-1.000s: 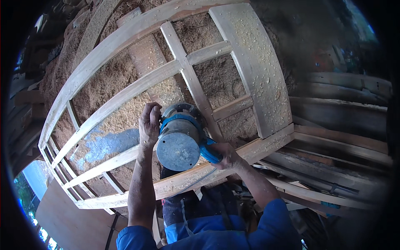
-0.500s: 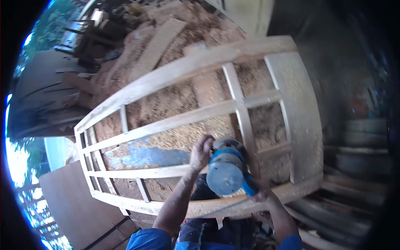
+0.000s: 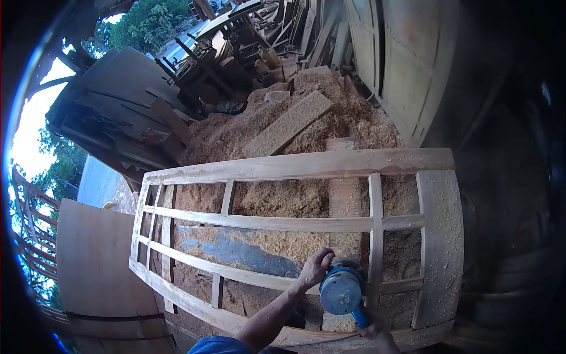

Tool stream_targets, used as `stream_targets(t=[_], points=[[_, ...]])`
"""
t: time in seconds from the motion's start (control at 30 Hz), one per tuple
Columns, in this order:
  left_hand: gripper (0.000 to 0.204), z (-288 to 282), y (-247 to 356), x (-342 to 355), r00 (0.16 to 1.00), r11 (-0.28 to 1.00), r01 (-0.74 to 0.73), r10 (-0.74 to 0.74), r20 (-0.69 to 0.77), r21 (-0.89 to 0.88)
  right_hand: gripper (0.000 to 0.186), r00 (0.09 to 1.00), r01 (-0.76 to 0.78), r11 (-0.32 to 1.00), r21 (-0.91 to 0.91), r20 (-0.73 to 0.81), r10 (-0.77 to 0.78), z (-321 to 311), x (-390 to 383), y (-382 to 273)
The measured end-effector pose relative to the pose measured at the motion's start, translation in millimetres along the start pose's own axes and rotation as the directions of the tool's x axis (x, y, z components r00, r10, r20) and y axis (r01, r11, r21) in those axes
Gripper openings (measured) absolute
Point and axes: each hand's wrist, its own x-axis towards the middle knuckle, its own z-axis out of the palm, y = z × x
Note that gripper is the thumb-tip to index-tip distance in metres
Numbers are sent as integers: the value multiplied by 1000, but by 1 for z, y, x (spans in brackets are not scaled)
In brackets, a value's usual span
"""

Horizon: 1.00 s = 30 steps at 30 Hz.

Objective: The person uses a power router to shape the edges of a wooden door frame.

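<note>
A blue and grey power tool (image 3: 341,295) with a round motor housing sits over the near right part of a pale wooden lattice frame (image 3: 295,222), beside one of its cross bars. My left hand (image 3: 316,266) is closed at the tool's far left side, where the part it grips is mostly hidden. Around the blue rear handle (image 3: 360,315) my right hand (image 3: 374,329) is wrapped, somewhat blurred. The tool's underside and its contact with the wood do not show. Shavings dot the frame's wide right end board (image 3: 439,248).
Heaped wood shavings (image 3: 236,138) lie beneath and beyond the frame, with a loose plank (image 3: 290,124) on them. Door-like panels (image 3: 407,65) lean at the far right. A flat wooden sheet (image 3: 103,259) stands at the left. A dark cord (image 3: 321,341) runs along the near rail.
The view has shifted and turned, so the frame appears lower and straighter and more background shows. Both hands keep their hold on the power tool.
</note>
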Motion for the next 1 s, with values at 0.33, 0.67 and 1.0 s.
stream_targets(t=[0.33, 0.67, 1.0], points=[[33, -33, -11, -7, 997, 999, 47, -48, -67, -16, 41, 994, 107, 988, -114, 2, -107, 22, 23, 11], [28, -63, -24, -6, 992, 999, 30, -32, -120, -17, 53, 952, 287, 932, -223, -39, -303, 45, 43, -16], [30, -93, -34, 4, 989, 1000, 8, -9, -146, -9, 48, 929, 342, 895, -286, -38, -368, 67, 68, -26]])
